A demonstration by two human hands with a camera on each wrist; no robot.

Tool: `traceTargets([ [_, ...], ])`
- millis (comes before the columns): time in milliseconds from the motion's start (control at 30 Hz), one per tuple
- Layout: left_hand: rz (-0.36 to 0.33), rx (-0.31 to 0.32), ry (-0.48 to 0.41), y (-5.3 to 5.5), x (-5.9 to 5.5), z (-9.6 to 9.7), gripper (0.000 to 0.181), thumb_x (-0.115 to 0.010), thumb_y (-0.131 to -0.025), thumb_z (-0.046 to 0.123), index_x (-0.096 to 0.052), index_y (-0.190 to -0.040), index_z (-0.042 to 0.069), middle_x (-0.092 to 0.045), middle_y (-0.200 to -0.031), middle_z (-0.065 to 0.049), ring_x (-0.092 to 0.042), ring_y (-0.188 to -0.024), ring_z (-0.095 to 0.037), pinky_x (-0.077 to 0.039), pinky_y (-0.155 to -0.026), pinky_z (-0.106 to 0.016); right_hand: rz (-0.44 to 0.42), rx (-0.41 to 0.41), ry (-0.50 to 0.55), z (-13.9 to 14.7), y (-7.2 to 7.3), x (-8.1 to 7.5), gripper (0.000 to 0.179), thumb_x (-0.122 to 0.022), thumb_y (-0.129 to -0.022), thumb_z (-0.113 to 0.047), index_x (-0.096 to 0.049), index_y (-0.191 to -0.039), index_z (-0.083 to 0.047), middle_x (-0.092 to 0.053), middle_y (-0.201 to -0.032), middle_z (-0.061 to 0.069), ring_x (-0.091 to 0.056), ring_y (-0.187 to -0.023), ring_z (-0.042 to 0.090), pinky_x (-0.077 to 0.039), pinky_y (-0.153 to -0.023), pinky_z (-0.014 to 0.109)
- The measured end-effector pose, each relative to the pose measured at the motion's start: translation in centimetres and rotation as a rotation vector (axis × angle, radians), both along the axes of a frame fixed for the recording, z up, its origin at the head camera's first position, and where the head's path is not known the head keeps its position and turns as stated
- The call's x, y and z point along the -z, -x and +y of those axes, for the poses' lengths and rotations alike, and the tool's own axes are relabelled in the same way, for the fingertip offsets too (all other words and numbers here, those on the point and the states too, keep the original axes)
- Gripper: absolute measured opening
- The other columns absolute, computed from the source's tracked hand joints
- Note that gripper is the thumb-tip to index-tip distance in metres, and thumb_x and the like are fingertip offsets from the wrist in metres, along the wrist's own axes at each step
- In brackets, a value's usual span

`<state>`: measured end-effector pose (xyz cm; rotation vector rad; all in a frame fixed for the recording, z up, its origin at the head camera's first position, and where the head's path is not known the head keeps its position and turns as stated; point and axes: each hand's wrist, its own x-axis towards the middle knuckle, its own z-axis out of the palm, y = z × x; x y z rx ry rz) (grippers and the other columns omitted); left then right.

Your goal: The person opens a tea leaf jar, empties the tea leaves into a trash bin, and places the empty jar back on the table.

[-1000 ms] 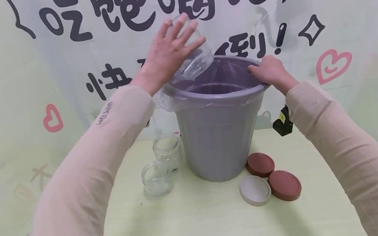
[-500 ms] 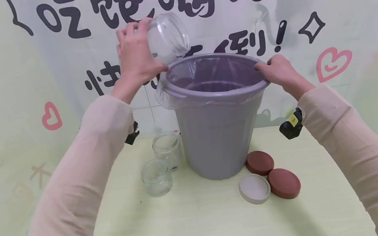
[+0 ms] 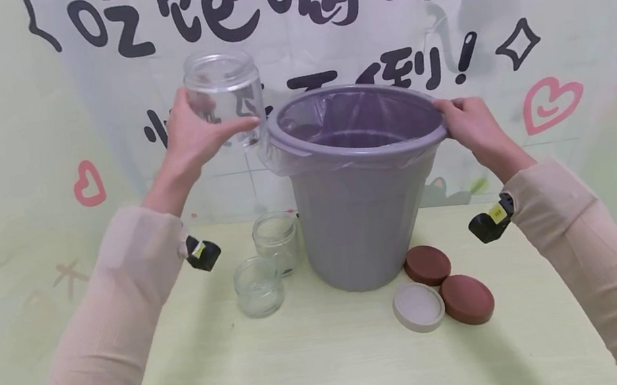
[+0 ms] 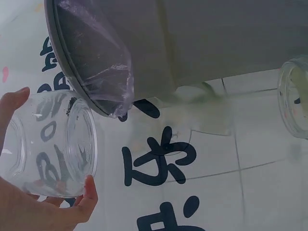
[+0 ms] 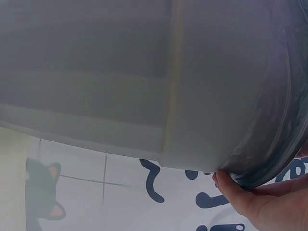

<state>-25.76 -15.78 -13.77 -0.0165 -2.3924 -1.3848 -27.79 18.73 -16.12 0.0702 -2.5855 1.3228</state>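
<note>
In the head view my left hand point(image 3: 191, 127) holds a clear jar point(image 3: 225, 95) upright in the air, its open mouth at the top, just left of the bin's rim. The left wrist view shows the thumb and fingers around the jar point(image 4: 53, 144), with a small dark speck near its base. My right hand point(image 3: 474, 124) grips the right side of the rim of a grey-purple trash bin point(image 3: 363, 217), which stands on the table with a clear plastic liner folded over its edge. In the right wrist view the thumb of that hand point(image 5: 274, 204) presses below the rim.
Two open clear jars, a shorter one point(image 3: 259, 289) and a taller one point(image 3: 276, 240), stand left of the bin on the pale table point(image 3: 324, 376). Right of it lie two dark red lids point(image 3: 468, 299) and a whitish lid point(image 3: 418, 307). A printed sheet point(image 3: 162, 174) hangs behind.
My left hand has moved left and down from over the bin, turning the jar from tipped toward the bin to upright. The right hand stays on the rim.
</note>
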Motion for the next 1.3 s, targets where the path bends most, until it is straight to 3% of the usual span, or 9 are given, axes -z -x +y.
traceTargets([
  [167,0.052,0.069,-0.094,-1.2,2.5,-1.0,0.093,-0.080,-0.063,0.030,-0.025,-0.137,0.020,-0.039,-0.133,-0.007,-0.041,-0.114,-0.020,-0.039,-0.094,-0.038,0.039,0.015,0.059,-0.1,-0.3,0.7,0.058,-0.031,-0.093,-0.042,-0.050,-0.120,0.006,-0.056,-0.103,0.011,-0.050,-0.078,-0.003,-0.037,-0.091,0.030],
  [367,0.042,0.104,-0.111,-2.5,6.1,-1.8,0.098,-0.081,-0.062,0.029,-0.022,-0.139,0.017,-0.039,-0.132,-0.010,-0.044,-0.109,-0.025,-0.040,-0.092,-0.043,0.063,-0.005,0.131,-0.3,-0.6,1.1,0.057,-0.030,-0.094,-0.040,-0.044,-0.126,0.005,-0.051,-0.120,0.021,-0.057,-0.094,0.005,-0.038,-0.095,0.029],
  [467,0.044,0.138,-0.114,-3.0,8.0,-1.9,0.097,-0.081,-0.062,0.024,-0.022,-0.138,0.012,-0.039,-0.132,-0.013,-0.044,-0.110,-0.028,-0.040,-0.091,-0.046,0.077,-0.008,0.136,-0.3,-0.7,1.3,0.058,-0.030,-0.094,-0.041,-0.044,-0.126,0.005,-0.051,-0.119,0.021,-0.057,-0.094,0.005,-0.039,-0.095,0.030],
  [667,0.000,0.182,-0.067,-4.0,11.9,-1.7,0.096,-0.082,-0.059,0.020,-0.025,-0.135,0.004,-0.038,-0.132,-0.018,-0.040,-0.117,-0.034,-0.037,-0.095,-0.050,0.134,0.006,0.128,-0.4,-0.8,1.9,0.055,-0.031,-0.095,-0.039,-0.048,-0.117,0.008,-0.054,-0.103,0.013,-0.051,-0.079,-0.005,-0.043,-0.087,0.025],
  [967,-0.040,0.274,0.021,-5.5,16.8,0.2,0.093,-0.084,-0.054,0.023,-0.034,-0.130,0.007,-0.048,-0.125,-0.014,-0.046,-0.113,-0.032,-0.041,-0.090,-0.046,0.159,-0.011,0.201,-0.5,-0.8,2.3,0.051,-0.033,-0.095,-0.035,-0.044,-0.118,0.009,-0.050,-0.112,0.020,-0.056,-0.090,0.005,-0.044,-0.089,0.026],
  [1133,-0.028,0.277,0.117,-6.2,19.2,1.8,0.093,-0.086,-0.050,0.027,-0.038,-0.127,0.007,-0.052,-0.118,-0.015,-0.052,-0.099,-0.029,-0.048,-0.077,-0.038,0.164,-0.033,0.213,-0.7,-0.8,2.4,0.049,-0.033,-0.095,-0.033,-0.044,-0.116,0.010,-0.049,-0.108,0.019,-0.054,-0.084,0.001,-0.046,-0.087,0.026],
  [1300,-0.067,0.229,0.178,-6.5,21.0,3.4,0.092,-0.087,-0.047,0.028,-0.043,-0.123,0.003,-0.055,-0.113,-0.015,-0.054,-0.092,-0.027,-0.048,-0.074,-0.036,0.151,-0.036,0.214,-0.8,-0.9,2.5,0.051,-0.031,-0.095,-0.033,-0.042,-0.119,0.010,-0.047,-0.113,0.021,-0.054,-0.093,0.009,-0.044,-0.090,0.029],
])
